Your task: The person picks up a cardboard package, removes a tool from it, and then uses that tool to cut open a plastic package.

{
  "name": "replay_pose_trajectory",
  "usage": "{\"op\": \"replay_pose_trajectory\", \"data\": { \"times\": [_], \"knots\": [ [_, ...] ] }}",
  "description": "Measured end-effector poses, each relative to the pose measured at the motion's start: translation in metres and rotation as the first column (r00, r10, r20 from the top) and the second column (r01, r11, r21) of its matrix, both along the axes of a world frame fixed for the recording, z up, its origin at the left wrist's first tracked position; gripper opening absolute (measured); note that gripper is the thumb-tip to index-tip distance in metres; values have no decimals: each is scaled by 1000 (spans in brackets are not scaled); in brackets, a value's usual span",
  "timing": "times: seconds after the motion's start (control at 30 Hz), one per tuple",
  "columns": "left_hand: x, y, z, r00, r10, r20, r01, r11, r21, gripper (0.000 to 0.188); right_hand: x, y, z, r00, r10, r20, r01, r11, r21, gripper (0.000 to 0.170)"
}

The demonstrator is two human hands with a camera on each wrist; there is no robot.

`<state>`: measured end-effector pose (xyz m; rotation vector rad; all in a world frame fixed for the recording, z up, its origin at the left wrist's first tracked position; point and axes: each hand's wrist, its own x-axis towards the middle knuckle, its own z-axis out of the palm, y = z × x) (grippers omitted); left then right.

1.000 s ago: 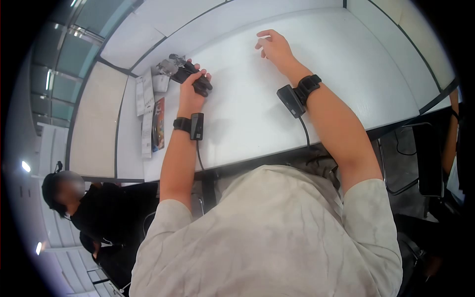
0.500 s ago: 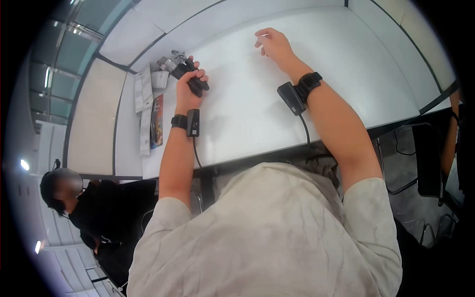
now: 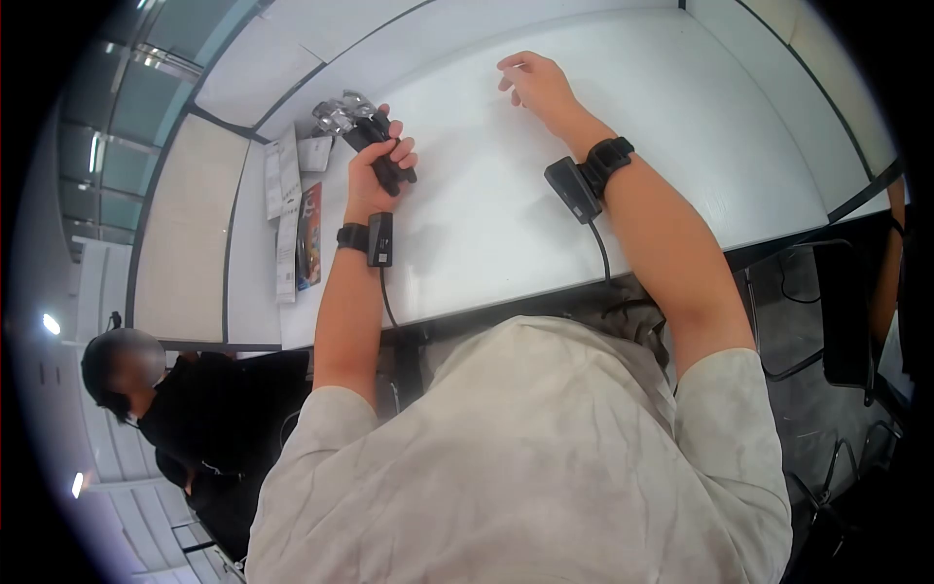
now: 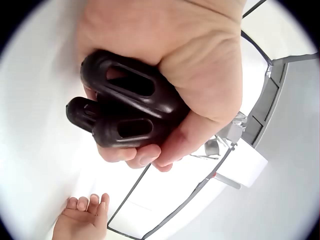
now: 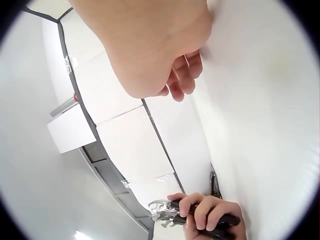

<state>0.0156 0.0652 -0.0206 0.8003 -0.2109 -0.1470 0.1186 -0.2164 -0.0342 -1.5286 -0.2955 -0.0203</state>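
In the head view my left hand (image 3: 368,183) grips a plier-like tool by its black handles (image 3: 382,156), off to the left over the table. Its silver metal head (image 3: 342,114) points up and away, toward the back left corner. Up close in the left wrist view, the slotted black handle ends (image 4: 122,102) stick out of my curled fingers. My right hand (image 3: 538,90) is held to the right of it near the back of the table, fingers loosely bent, nothing in them. The right wrist view shows the metal head (image 5: 162,210) with hooked, jaw-like parts.
White boxes or cards (image 3: 285,185) and a colourful printed package (image 3: 309,234) lie along the table's left side. Low white partitions (image 3: 282,68) border the white table (image 3: 623,107). Another person (image 3: 195,409) in black sits at the left. A cable (image 3: 600,253) hangs from each wrist camera.
My left hand has shifted slightly left, and the tool has turned in it, its metal head now angled farther up and away. The right hand is almost still.
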Motion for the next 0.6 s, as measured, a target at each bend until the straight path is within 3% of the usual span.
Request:
{"op": "replay_pose_trajectory", "data": {
  "times": [0.13, 0.23, 0.4, 0.5, 0.53, 0.6],
  "knots": [
    [-8, -10, 9, 998, -56, 0, 55, 983, 173, 61, 0, 2, 2, 1000, -5, -2, 5, 1000, -20, 30],
    [-16, -29, 17, 999, 43, 29, -51, 940, 338, 61, 1, 4, 1, 1000, -9, -9, 9, 1000, -27, 30],
    [-26, -46, 25, 995, 62, 74, -90, 863, 497, 50, -1, 1, 1, 1000, -5, -5, 4, 999, -40, 30],
    [-25, -50, 22, 969, 136, 205, -240, 705, 667, 39, -2, 1, 3, 1000, -6, -6, 6, 999, -52, 30],
    [-24, -55, 21, 943, 182, 280, -329, 648, 688, 24, 0, 1, 0, 1000, -5, 0, 5, 999, -47, 30],
    [-24, -53, 24, 920, 234, 315, -391, 475, 788, 19, 0, 1, 0, 1000, -5, 7, 5, 999, -41, 30]
  ]
}}
